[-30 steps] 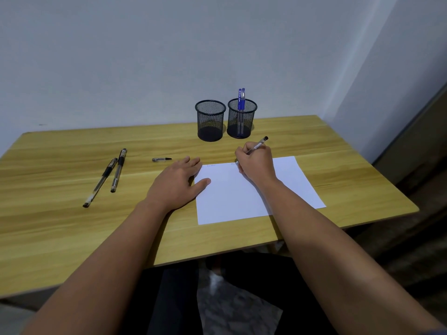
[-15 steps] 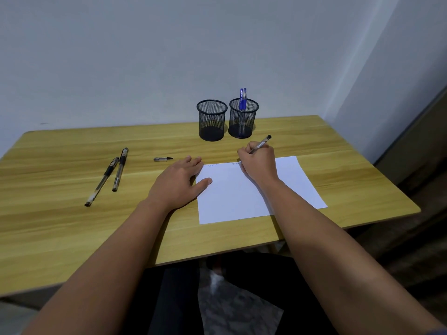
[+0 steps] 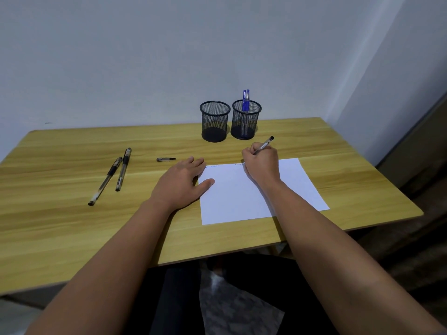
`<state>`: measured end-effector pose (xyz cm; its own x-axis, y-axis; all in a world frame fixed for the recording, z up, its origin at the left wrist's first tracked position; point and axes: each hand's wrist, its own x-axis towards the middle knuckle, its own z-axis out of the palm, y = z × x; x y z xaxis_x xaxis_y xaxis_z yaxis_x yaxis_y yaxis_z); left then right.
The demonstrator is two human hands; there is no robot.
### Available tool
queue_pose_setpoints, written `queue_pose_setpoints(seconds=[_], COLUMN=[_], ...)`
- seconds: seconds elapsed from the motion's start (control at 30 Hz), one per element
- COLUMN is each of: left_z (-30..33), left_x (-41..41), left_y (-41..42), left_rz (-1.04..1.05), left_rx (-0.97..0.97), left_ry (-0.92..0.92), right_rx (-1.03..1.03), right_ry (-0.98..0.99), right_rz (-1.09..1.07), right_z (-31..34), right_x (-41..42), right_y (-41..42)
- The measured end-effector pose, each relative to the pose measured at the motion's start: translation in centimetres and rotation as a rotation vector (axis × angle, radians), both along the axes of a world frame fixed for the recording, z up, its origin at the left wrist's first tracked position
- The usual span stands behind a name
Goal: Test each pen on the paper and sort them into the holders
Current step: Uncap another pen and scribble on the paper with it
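Observation:
My right hand (image 3: 262, 165) grips a clear pen with a black end (image 3: 265, 143), its tip down at the top edge of the white paper (image 3: 242, 199), where faint marks show. My left hand (image 3: 180, 182) lies flat, fingers spread, thumb pressing the paper's left edge. Two black mesh holders stand at the back: the left holder (image 3: 214, 122) has nothing in it, the right holder (image 3: 246, 120) has two blue pens (image 3: 245, 101). Two black-grip pens (image 3: 113, 175) lie side by side on the left. A pen cap (image 3: 165, 159) lies near my left hand.
The wooden table (image 3: 72, 226) runs up to a pale wall at the back. Its right edge drops off beside a dark floor and a wall corner. My legs in dark clothing show under the front edge.
My right hand with the pen has drifted slightly right along the paper's top edge. The left hand has stayed in place.

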<state>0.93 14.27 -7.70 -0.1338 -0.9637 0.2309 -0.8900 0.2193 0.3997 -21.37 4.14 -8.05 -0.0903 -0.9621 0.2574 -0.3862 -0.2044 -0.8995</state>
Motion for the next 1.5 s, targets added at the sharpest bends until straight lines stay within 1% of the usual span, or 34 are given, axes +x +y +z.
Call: queue_pose_setpoints(seconds=[0.23,0.27,0.4,0.47,0.6,0.97,1.17,1.23,1.3,1.33,1.37,1.43,1.47,1.5], left_z=[0.0,0.0,-0.1,-0.1,-0.1,0.0,0.2,0.4,1.1,1.5,2.0,2.8,3.3,3.5], left_x=[0.1,0.1,0.2,0.2,0.3,0.1,0.1,0.3,1.0,1.5,2.2,3.7,4.5,5.2], left_y=[-0.1,-0.1,0.0,0.0,0.0,0.0,0.1,0.3,0.5,0.4,0.3,-0.1,-0.3,-0.5], left_rz=[-0.003,-0.003,-0.006,-0.005,-0.005,-0.004,-0.01,-0.007,0.013,0.028,0.053,0.133,0.183,0.237], left_rx=[0.007,0.012,0.017,0.011,0.003,0.004,0.012,0.03,-0.007,-0.059,-0.126,-0.239,-0.252,-0.227], left_ry=[-0.015,-0.016,-0.021,-0.011,-0.01,-0.017,-0.037,0.066,0.223,0.248,0.217,0.079,0.011,-0.051], right_rx=[-0.014,-0.006,0.085,0.126,0.16,0.149,0.289,0.308,0.238,0.187,0.143,0.106,0.108,0.126], right_ry=[0.009,-0.016,-0.281,-0.393,-0.485,-0.484,-0.448,-0.47,-0.437,-0.4,-0.376,-0.381,-0.393,-0.408], right_rz=[-0.016,-0.032,-0.133,-0.139,-0.118,-0.07,0.03,0.054,0.062,0.065,0.068,0.094,0.122,0.16], right_z=[0.4,0.6,1.9,2.4,2.5,2.2,2.7,3.9,5.4,6.3,7.0,8.3,8.8,9.4], right_x=[0.2,0.2,-0.7,-1.2,-1.2,-0.8,-0.4,-0.3,-0.2,0.0,0.4,1.5,2.1,2.8], right_y=[0.3,0.4,0.3,0.3,0.6,0.6,0.0,0.2,0.2,0.2,0.2,0.5,0.7,1.0])
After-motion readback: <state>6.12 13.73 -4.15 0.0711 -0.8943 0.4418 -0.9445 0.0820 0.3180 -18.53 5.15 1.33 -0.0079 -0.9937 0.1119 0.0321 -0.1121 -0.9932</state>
